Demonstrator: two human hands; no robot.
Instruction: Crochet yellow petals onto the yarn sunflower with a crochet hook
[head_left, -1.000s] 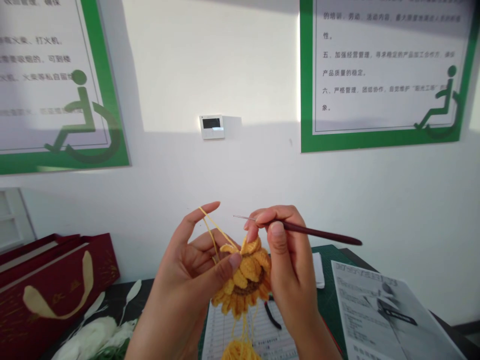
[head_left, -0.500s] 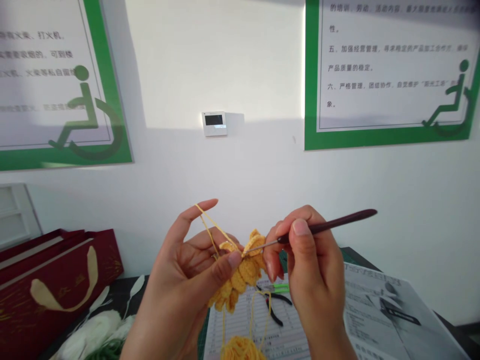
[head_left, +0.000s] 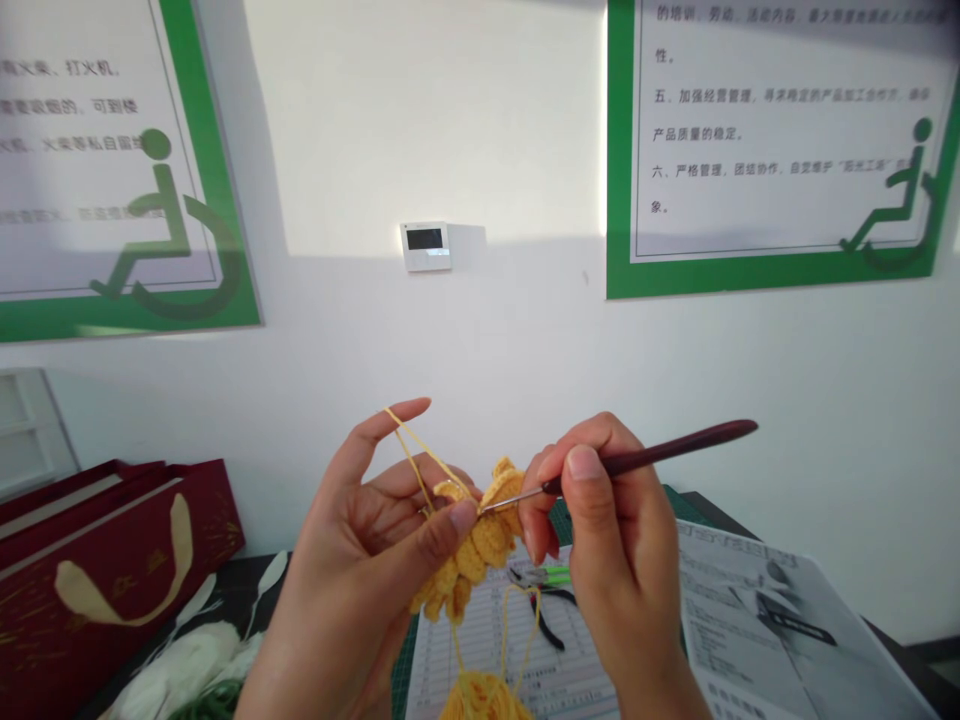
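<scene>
Between thumb and fingers, my left hand [head_left: 390, 530] pinches a yellow crocheted piece [head_left: 472, 555] with several petal-like lobes. A strand of yellow yarn [head_left: 411, 430] runs over its raised index finger down to the work. My right hand [head_left: 604, 510] grips the dark red handle of a crochet hook [head_left: 675, 446], pen-style. The hook's metal tip meets the piece right by my left thumb; the stitch there is too small to make out. Below the hands sits a ball of yellow yarn [head_left: 484, 698], with strands rising from it.
Pliers with green and black handles [head_left: 551, 620] lie on a printed sheet [head_left: 450, 660] over a green cutting mat. A printed page [head_left: 750, 610] is at right. On the left stand a dark red gift bag [head_left: 127, 570] and white yarn [head_left: 180, 665]. Framed posters hang on the wall.
My right hand and the hook have shifted slightly left, the tip now closer to my left thumb. The whole view has moved a little. Both grips stay the same.
</scene>
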